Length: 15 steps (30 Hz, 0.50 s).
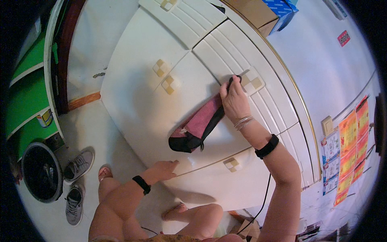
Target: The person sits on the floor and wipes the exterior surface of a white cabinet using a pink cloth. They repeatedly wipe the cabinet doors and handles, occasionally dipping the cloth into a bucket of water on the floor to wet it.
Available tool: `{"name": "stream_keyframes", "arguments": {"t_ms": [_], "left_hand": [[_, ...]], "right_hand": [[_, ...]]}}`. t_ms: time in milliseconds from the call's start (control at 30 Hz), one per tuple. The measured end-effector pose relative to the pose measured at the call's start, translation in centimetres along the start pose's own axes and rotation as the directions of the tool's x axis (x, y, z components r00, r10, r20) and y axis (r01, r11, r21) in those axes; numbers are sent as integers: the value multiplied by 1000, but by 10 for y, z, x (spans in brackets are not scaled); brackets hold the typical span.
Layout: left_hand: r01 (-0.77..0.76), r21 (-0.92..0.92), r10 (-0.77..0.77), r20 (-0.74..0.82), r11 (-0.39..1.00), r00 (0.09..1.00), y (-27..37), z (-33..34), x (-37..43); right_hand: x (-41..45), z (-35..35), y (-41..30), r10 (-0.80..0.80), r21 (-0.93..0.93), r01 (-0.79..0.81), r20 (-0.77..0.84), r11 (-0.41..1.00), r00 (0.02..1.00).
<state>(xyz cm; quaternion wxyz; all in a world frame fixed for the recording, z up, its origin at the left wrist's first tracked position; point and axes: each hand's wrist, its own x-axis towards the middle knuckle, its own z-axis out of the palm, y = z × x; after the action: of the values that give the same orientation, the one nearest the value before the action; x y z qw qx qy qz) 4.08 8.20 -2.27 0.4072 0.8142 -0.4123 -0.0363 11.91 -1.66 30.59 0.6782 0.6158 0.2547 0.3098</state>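
Note:
My right hand (235,101) grips the top of a pink and black cloth pouch-like item (201,121), which hangs slantwise in front of a white cabinet door (157,121). A black loop (235,80) shows at my fingertips, close to a checkered cream-and-tan drawer handle (254,81). Whether the loop touches that handle cannot be told. My left hand (163,171) is empty, its fingers apart, near the lower part of the same door. Below and to the right of it, another checkered handle (232,165) sits on the neighbouring door.
A cardboard box (254,13) and a blue box (279,15) stand on the cabinet top. At left are a black bucket (42,172), grey sneakers (79,166) and green shelves (28,90). A black cable (264,199) runs beside my right arm.

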Motion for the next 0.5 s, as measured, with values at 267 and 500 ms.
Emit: {"name": "stream_keyframes", "arguments": {"t_ms": [267, 500], "left_hand": [[-19, 4, 19, -42, 1000, 999, 2, -7, -5], [3, 36, -1, -33, 999, 999, -3, 2, 3]], "right_hand": [[22, -5, 39, 272, 299, -308, 157, 903, 949], [19, 2, 50, 406, 461, -336, -59, 822, 912]]}}
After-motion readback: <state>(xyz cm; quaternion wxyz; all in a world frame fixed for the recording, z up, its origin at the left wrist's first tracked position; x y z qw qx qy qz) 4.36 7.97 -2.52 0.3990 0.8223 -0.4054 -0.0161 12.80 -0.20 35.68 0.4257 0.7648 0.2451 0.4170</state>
